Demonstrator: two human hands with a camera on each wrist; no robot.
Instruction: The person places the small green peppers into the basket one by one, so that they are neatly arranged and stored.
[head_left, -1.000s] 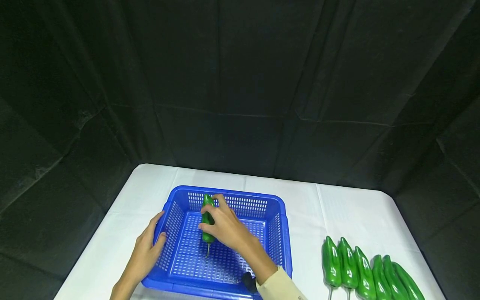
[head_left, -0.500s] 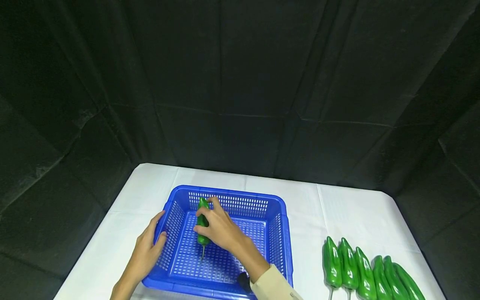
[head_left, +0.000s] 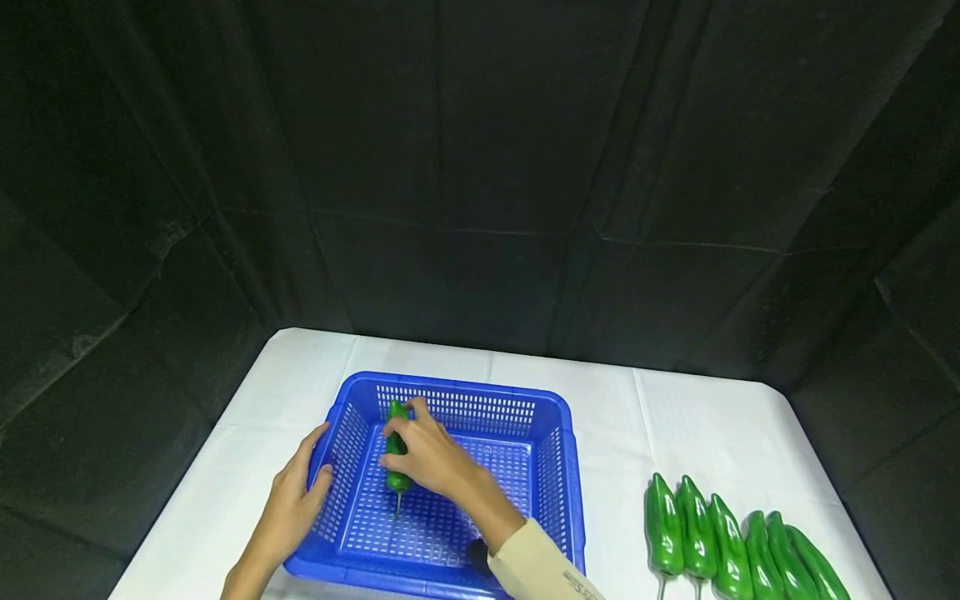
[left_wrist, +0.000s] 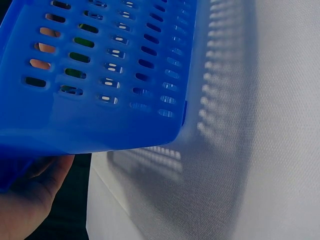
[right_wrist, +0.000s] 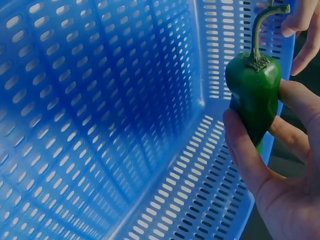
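A blue plastic basket with slotted walls stands on the table. My left hand holds its left rim, thumb over the edge and fingers along the outside; the left wrist view shows part of that hand beneath the basket's rim. Inside the basket's left half, my right hand grips a glossy green pepper between thumb and fingers. Its stem points toward me in the head view. Seen from the right wrist, the pepper is held over the slotted floor, its tip partly behind the fingers.
Several more green peppers lie in a row at the right front of the white-covered table. Black cloth hangs behind and on both sides. A small black device sits at my right wrist.
My right hand has moved left and slightly toward me inside the basket, carrying the pepper with it. The left hand and the basket stay in place.
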